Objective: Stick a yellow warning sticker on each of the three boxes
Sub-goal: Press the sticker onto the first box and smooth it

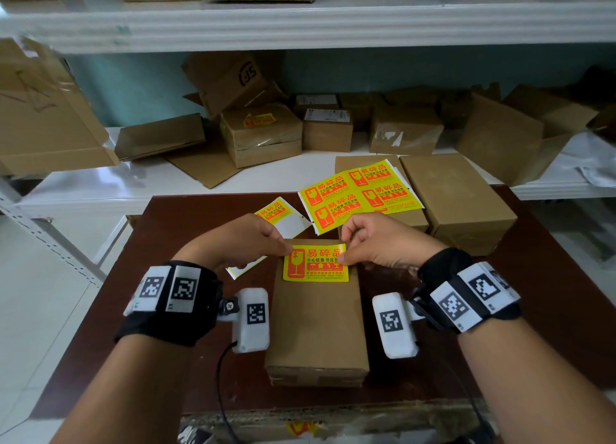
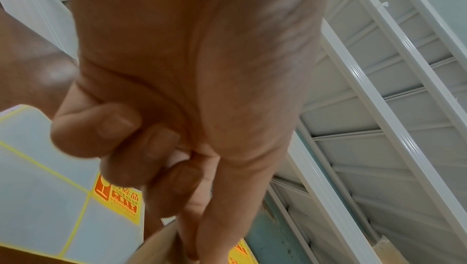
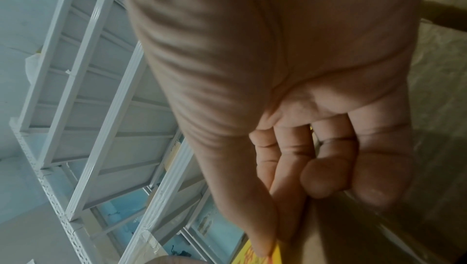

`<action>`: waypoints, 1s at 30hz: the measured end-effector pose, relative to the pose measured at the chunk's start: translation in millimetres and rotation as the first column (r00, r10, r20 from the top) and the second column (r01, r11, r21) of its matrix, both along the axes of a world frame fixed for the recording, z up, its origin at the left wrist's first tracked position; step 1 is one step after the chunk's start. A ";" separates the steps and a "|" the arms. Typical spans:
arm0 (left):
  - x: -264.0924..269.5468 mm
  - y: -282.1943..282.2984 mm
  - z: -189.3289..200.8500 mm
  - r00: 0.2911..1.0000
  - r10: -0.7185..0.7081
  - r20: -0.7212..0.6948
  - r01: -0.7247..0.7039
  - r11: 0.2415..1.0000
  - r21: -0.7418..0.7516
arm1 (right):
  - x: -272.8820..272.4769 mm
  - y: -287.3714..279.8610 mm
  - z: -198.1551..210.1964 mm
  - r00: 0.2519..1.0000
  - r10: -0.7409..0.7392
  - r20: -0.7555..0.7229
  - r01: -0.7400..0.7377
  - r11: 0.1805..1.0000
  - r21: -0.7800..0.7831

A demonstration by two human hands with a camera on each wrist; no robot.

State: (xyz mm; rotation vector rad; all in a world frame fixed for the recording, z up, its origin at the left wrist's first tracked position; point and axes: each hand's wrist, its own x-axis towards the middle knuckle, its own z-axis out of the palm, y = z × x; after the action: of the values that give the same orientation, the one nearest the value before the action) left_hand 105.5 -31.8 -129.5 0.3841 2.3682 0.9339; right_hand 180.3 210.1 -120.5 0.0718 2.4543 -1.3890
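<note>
A yellow warning sticker (image 1: 315, 264) with red print sits over the far end of the nearest brown box (image 1: 316, 323) on the dark table. My left hand (image 1: 266, 240) pinches its left edge and my right hand (image 1: 355, 243) pinches its right edge (image 3: 274, 252); the other fingers of both hands are curled. Two more plain brown boxes (image 1: 458, 197) lie side by side at the table's far right. A sheet of several yellow stickers (image 1: 358, 193) lies across the left one. I cannot tell whether the held sticker touches the cardboard.
A part-used backing sheet (image 1: 286, 215) with one sticker left on it (image 2: 118, 198) lies behind my left hand. White metal shelving (image 1: 300, 27) behind the table carries many cardboard boxes, one with a yellow sticker (image 1: 260, 119). The dark table (image 1: 186, 263) shows bare beside the near box.
</note>
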 end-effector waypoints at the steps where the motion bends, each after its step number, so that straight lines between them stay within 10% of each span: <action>1: 0.0 0.4 0.1 1.000 0.001 -0.006 -0.001 1.000 -0.005 | -0.3 -0.1 0.1 1.000 0.001 -0.005 -0.001 1.000 0.011; 22: -1.6 -4.4 -8.3 0.998 0.059 -0.017 -0.060 0.994 -0.092 | 0.9 4.4 -2.9 0.998 -0.055 -0.004 0.055 0.978 0.200; 30: 30.6 -13.9 -2.8 0.968 -0.004 0.252 0.031 0.995 -0.100 | 18.7 11.2 -1.1 0.958 -0.192 0.212 0.175 0.980 0.094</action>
State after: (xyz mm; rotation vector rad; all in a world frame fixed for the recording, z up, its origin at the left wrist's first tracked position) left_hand 136.1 -45.7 -132.3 0.2306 2.1663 0.7971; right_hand 199.0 221.3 -121.6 0.4573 2.3597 -1.2836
